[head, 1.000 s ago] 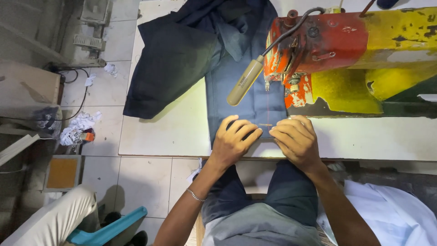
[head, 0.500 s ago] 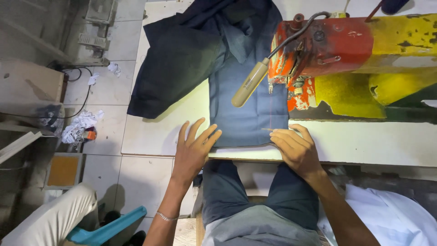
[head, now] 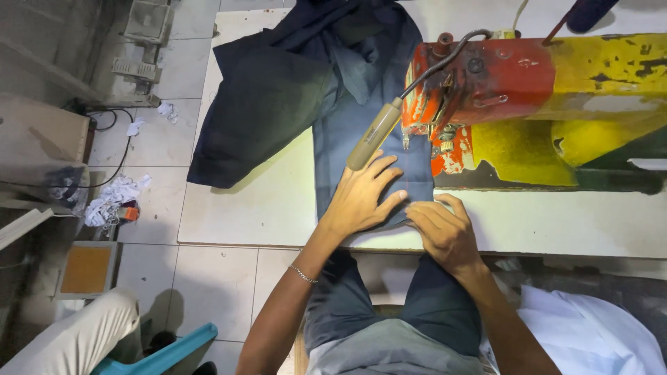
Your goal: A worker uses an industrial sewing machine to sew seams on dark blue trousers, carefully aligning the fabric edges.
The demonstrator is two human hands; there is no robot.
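A dark blue garment (head: 333, 90) lies on the white sewing table (head: 243, 208), one narrow panel running toward me under the red and yellow sewing machine (head: 528, 83). My left hand (head: 363, 196) presses flat on that panel with fingers spread, just in front of the needle area. My right hand (head: 445, 232) rests on the panel's near right corner at the table edge, fingers curled down on the cloth. A beige lamp head (head: 374, 135) on a dark cable hangs just above my left fingers.
The garment's bulk drapes over the table's far left edge. On the tiled floor at left lie crumpled white scraps (head: 111, 198), cables and a cardboard box (head: 35, 142). Another person's light trouser leg (head: 76, 337) and a blue plastic piece (head: 163, 354) show at bottom left.
My left hand has moved from the table's near edge forward and right onto the panel, close to the needle. The right hand stayed near the edge. The view has shifted slightly.
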